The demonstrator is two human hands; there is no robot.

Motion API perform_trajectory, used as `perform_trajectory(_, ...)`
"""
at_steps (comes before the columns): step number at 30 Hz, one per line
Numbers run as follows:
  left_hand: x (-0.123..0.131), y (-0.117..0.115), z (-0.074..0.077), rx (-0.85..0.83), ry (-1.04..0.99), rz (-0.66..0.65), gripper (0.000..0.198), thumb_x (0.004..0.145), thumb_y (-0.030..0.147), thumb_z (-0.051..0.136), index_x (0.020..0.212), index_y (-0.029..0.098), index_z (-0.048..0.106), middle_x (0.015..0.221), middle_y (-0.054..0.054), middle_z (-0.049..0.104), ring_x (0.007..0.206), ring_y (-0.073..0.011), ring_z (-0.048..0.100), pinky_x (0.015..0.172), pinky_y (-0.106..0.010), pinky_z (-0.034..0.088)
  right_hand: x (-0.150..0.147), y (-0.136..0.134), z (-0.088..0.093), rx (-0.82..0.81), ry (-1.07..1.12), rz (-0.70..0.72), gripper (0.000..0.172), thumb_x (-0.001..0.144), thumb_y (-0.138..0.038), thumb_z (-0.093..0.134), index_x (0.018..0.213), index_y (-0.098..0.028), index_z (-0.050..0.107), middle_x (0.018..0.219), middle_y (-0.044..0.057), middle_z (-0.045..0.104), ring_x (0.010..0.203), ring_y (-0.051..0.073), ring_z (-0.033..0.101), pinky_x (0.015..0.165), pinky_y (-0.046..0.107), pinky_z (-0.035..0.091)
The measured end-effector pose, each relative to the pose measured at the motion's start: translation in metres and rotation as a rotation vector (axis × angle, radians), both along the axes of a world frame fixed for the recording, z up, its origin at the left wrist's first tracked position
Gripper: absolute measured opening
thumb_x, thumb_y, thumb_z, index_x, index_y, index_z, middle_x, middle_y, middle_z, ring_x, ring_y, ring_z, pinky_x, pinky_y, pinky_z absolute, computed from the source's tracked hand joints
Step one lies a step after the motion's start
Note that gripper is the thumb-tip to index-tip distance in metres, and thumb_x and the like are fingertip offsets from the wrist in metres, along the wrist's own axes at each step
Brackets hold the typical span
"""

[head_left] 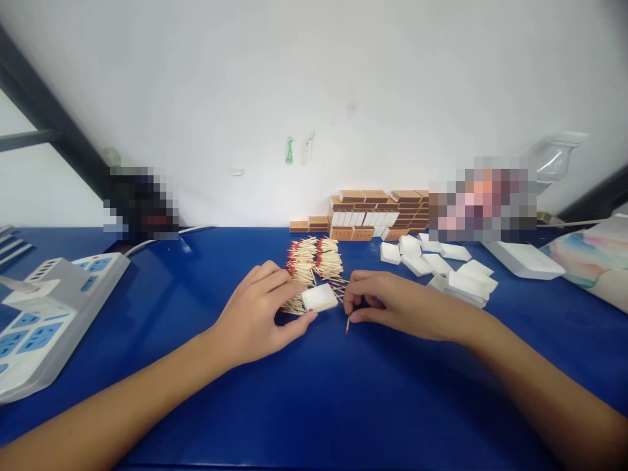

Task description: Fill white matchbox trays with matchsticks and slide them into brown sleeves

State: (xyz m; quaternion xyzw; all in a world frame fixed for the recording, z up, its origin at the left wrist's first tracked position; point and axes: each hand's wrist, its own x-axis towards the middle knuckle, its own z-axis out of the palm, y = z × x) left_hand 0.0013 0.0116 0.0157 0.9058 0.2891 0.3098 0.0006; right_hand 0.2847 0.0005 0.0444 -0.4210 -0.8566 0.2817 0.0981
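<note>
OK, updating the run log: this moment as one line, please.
left hand: holding white tray; right hand: pinching match; matchboxes: stacked by wall

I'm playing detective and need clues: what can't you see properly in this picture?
All in the head view:
Part of the match pile: hidden behind the left hand.
One end of the single match: covered by the right hand.
Lettering on the brown matchboxes: too small to read.
The power strip: cut off by the left edge.
Whatever lies behind the pixelated patches: blurred out.
</note>
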Motion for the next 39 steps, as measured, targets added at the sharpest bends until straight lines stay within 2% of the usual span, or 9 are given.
perform_trajectory(6, 0.001, -0.002, 0.000, 0.000, 0.008, -0.019, 0.025, 0.096, 0.038, 0.069, 0.108, 0.016, 0.072, 0.091, -0.006, 0.070, 0.088, -0.0220, 0.058, 0.080, -0.040, 0.048, 0.003, -0.001, -0.009, -0.030, -0.030, -0.038, 0.018, 0.100, -0.035, 0.063, 0.088, -0.023, 0.068, 0.092, 0.003, 0.065, 0.078, 0.017, 0.059, 0.067, 0.030, 0.044)
perform_trajectory(11, 0.001, -0.004, 0.001, 0.026, 0.045, -0.028, 0.024, 0.097, 0.038, 0.068, 0.108, 0.016, 0.072, 0.093, -0.007, 0.071, 0.089, -0.0229, 0.058, 0.080, -0.040, 0.048, 0.001, -0.002, -0.004, 0.101, 0.022, -0.150, 0.022, 0.104, -0.038, 0.057, 0.089, -0.023, 0.063, 0.091, 0.003, 0.065, 0.078, 0.018, 0.059, 0.068, 0.031, 0.044)
perform_trajectory(13, 0.002, -0.004, 0.001, 0.017, 0.063, -0.038, 0.023, 0.097, 0.038, 0.068, 0.106, 0.017, 0.072, 0.091, -0.007, 0.070, 0.087, -0.0228, 0.057, 0.080, -0.040, 0.047, -0.005, -0.004, -0.002, 0.142, 0.060, -0.186, 0.021, 0.105, -0.037, 0.055, 0.091, -0.023, 0.061, 0.091, 0.003, 0.065, 0.078, 0.018, 0.059, 0.069, 0.031, 0.044)
perform_trajectory(18, 0.002, -0.005, 0.000, -0.004, 0.073, -0.045, 0.023, 0.097, 0.037, 0.067, 0.106, 0.017, 0.072, 0.091, -0.007, 0.070, 0.087, -0.0230, 0.057, 0.080, -0.040, 0.047, -0.014, -0.010, -0.002, 0.179, 0.097, -0.113, 0.015, 0.106, -0.024, 0.051, 0.094, -0.022, 0.060, 0.098, 0.004, 0.064, 0.083, 0.017, 0.059, 0.073, 0.030, 0.046)
perform_trajectory(22, 0.001, -0.004, 0.000, 0.000, 0.072, -0.052, 0.023, 0.096, 0.037, 0.068, 0.106, 0.017, 0.073, 0.089, -0.007, 0.070, 0.086, -0.0232, 0.057, 0.079, -0.040, 0.046, -0.004, -0.004, -0.008, 0.240, 0.046, -0.086, 0.015, 0.105, -0.022, 0.052, 0.110, -0.025, 0.066, 0.106, 0.004, 0.062, 0.087, 0.018, 0.062, 0.077, 0.031, 0.048)
perform_trajectory(26, 0.002, -0.006, 0.001, -0.054, 0.113, -0.141, 0.021, 0.094, 0.037, 0.069, 0.103, 0.018, 0.073, 0.088, -0.006, 0.069, 0.085, -0.0227, 0.057, 0.076, -0.040, 0.045, -0.001, 0.003, -0.012, 0.209, -0.011, -0.070, 0.026, 0.103, -0.022, 0.055, 0.125, -0.028, 0.067, 0.110, 0.006, 0.061, 0.088, 0.019, 0.063, 0.079, 0.033, 0.049)
perform_trajectory(31, 0.003, -0.010, 0.002, -0.068, 0.125, -0.194, 0.022, 0.093, 0.036, 0.070, 0.105, 0.018, 0.073, 0.085, -0.005, 0.068, 0.083, -0.0220, 0.059, 0.075, -0.039, 0.045, -0.006, 0.005, -0.015, 0.198, -0.032, -0.102, 0.014, 0.103, -0.026, 0.057, 0.105, -0.023, 0.071, 0.102, 0.005, 0.061, 0.084, 0.019, 0.062, 0.074, 0.032, 0.048)
perform_trajectory(34, 0.003, -0.010, 0.003, -0.065, 0.122, -0.192, 0.022, 0.093, 0.036, 0.070, 0.105, 0.017, 0.073, 0.085, -0.005, 0.069, 0.084, -0.0224, 0.059, 0.075, -0.039, 0.044, -0.005, 0.005, -0.017, 0.204, -0.043, -0.128, 0.016, 0.103, -0.028, 0.057, 0.094, -0.021, 0.068, 0.098, 0.004, 0.062, 0.078, 0.017, 0.059, 0.069, 0.031, 0.045)
perform_trajectory(39, 0.002, -0.009, 0.002, -0.064, 0.130, -0.174, 0.023, 0.094, 0.038, 0.069, 0.104, 0.017, 0.073, 0.086, -0.006, 0.069, 0.085, -0.0233, 0.059, 0.075, -0.039, 0.043, -0.011, 0.001, -0.020, 0.267, -0.072, -0.197, 0.015, 0.100, -0.026, 0.060, 0.087, -0.021, 0.064, 0.092, 0.004, 0.062, 0.077, 0.017, 0.059, 0.067, 0.030, 0.042)
